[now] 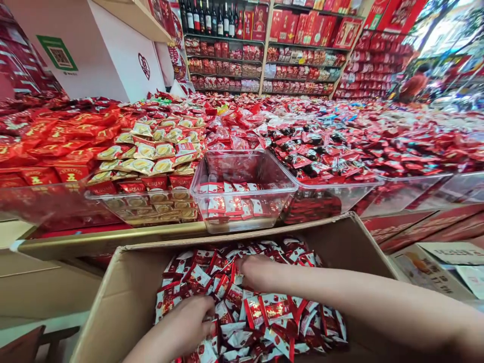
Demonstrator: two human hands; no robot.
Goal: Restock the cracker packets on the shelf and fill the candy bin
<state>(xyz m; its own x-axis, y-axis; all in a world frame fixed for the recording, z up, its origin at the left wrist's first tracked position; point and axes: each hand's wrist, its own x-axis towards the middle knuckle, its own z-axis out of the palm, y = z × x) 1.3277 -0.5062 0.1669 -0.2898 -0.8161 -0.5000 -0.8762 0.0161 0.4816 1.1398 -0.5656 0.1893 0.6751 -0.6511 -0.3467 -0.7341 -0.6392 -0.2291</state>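
Both hands are inside an open cardboard box (242, 238) that is heaped with small red-and-white wrapped candy packets (278, 308). My left hand (191, 318) rests on the near left of the heap, its fingers curved and a gap showing between thumb and forefinger. Farther in and to the right, my right hand (256, 272) is closed at a red-and-white packet, its fingertips partly hidden among the others. Beyond the box stands a clear plastic bin (244, 224) with neat rows of the same kind of packet at its bottom.
Gold durian packets (151, 151) and red packets (64, 146) fill bins at left. Dark-and-red packets (321, 151) are piled at right. A gold-coloured ledge (94, 243) runs behind the box. Printed cartons (434, 272) lie at right; stocked shelves (264, 50) stand behind.
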